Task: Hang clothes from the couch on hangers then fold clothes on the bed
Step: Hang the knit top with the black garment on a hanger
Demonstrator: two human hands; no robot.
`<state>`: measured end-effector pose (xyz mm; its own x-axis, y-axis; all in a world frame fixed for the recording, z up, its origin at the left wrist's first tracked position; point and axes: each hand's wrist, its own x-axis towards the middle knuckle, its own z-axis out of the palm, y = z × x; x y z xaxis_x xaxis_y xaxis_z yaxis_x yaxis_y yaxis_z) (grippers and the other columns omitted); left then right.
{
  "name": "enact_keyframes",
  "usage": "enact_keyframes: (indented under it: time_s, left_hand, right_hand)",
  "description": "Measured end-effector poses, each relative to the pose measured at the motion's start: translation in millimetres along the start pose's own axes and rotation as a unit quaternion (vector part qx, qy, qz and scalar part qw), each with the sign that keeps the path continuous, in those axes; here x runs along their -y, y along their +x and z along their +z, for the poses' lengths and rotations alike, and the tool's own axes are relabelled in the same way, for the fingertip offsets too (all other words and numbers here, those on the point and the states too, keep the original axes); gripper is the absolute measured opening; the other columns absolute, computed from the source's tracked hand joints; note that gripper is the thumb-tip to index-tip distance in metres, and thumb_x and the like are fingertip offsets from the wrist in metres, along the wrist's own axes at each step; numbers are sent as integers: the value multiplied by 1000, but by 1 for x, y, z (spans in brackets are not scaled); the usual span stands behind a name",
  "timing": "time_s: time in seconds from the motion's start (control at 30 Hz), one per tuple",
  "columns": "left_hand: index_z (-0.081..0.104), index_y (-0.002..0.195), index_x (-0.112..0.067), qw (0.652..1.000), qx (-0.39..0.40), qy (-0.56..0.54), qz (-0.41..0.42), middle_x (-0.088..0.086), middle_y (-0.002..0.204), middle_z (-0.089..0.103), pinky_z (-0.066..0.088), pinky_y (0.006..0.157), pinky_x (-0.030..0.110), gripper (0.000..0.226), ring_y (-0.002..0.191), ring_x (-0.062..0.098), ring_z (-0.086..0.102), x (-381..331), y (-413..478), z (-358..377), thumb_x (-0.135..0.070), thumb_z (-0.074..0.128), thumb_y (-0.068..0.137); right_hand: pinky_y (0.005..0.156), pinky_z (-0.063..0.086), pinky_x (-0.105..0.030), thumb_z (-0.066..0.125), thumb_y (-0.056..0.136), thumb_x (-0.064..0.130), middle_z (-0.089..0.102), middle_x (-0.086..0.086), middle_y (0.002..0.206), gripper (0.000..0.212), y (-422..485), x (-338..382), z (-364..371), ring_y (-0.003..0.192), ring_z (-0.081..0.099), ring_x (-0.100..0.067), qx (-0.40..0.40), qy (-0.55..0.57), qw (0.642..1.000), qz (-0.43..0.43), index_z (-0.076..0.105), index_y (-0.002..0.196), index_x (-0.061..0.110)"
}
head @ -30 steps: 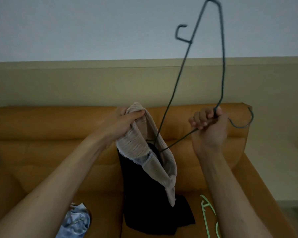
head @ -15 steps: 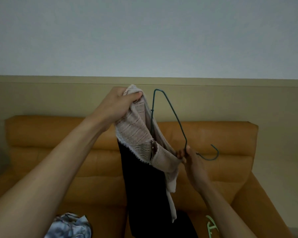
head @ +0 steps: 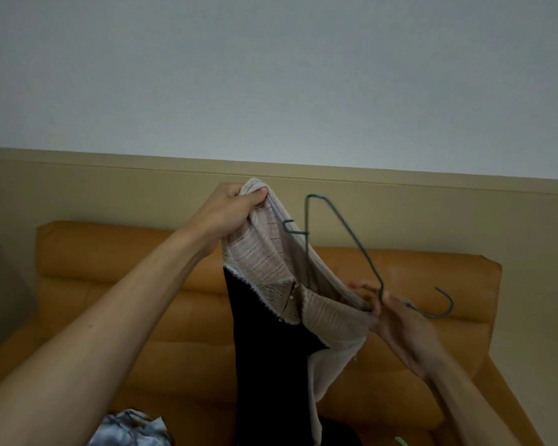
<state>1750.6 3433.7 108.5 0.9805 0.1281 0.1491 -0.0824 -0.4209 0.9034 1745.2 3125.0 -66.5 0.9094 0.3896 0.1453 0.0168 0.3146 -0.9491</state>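
Note:
My left hand (head: 231, 209) grips the top edge of a beige knit and black garment (head: 271, 317), holding it up in front of the orange couch (head: 110, 262). My right hand (head: 397, 320) pinches the neck of a dark green wire hanger (head: 342, 230), just below its hook, and touches the garment's other beige edge. One arm of the hanger reaches down inside the garment's opening; its lower end is hidden by the cloth. The black part hangs straight down toward the seat.
A crumpled blue and white garment (head: 132, 429) lies on the couch seat at the lower left. The tip of a light green plastic hanger (head: 401, 441) shows on the seat at the lower right. A beige wall panel (head: 78, 188) runs behind the couch.
The hanger swung down from high overhead and its arm went into the garment's opening. My right hand dropped to the garment's right edge, and my left hand lifted the garment higher.

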Motion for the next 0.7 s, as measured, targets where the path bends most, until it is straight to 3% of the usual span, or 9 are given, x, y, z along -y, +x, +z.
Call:
enact_keyframes:
  time_s: [0.07,0.1,0.17,0.27,0.33,0.47,0.6,0.7]
  left_hand:
    - [71,103,2,1000,24,10,16,20,102,74,51,78,36,42,85,29,71,-2,-2,0,-37,56,103]
    - [71,103,1,999,37,20,30,20,101,74,54,82,40,41,89,32,72,-4,-3,0,-36,55,103]
    - [72,103,0,995,63,39,64,21,102,73,54,92,51,39,96,38,70,-6,-5,-2,-35,55,103]
    - [70,96,2,986,90,75,117,22,93,73,54,82,50,40,86,39,69,-8,-6,-5,-35,56,103]
    - [67,91,4,979,104,98,143,20,80,67,46,65,40,42,69,31,62,-9,-7,-1,-36,57,102]
    - [58,83,7,971,121,127,164,11,69,50,32,61,31,44,62,19,45,-3,-4,6,-32,56,103]
    - [46,68,1,962,120,165,183,4,60,39,27,56,31,47,52,11,36,12,-6,11,-29,56,103]
    - [44,65,-4,948,130,198,215,1,57,36,26,54,32,50,50,8,34,32,-16,23,-40,54,98]
  right_hand:
    - [103,42,-55,46,107,29,64,-19,113,45,2,4,7,125,57,-29,-7,-83,997,-5,48,70,4]
    - [93,45,-49,47,106,32,63,-16,97,48,3,6,11,109,61,-28,0,-139,990,-13,45,70,2]
    - [78,41,-37,46,107,33,51,-10,78,48,1,10,17,80,52,-29,18,-247,968,-31,46,72,0]
    - [67,36,-19,45,103,30,47,13,67,42,1,20,25,63,45,-6,39,-346,937,-33,48,66,11]
    - [63,36,-21,48,104,26,48,9,65,42,6,28,32,60,44,-8,68,-388,919,-25,50,63,13]
    - [61,36,-42,48,107,27,49,-13,66,43,22,58,49,59,43,-29,140,-437,888,-11,58,67,21]
    - [59,37,-37,58,102,27,46,0,57,45,39,86,61,56,42,-12,161,-498,852,-10,49,61,12]
    - [60,31,-33,54,101,25,35,-3,59,44,51,107,68,57,35,-13,134,-513,848,15,40,61,13]
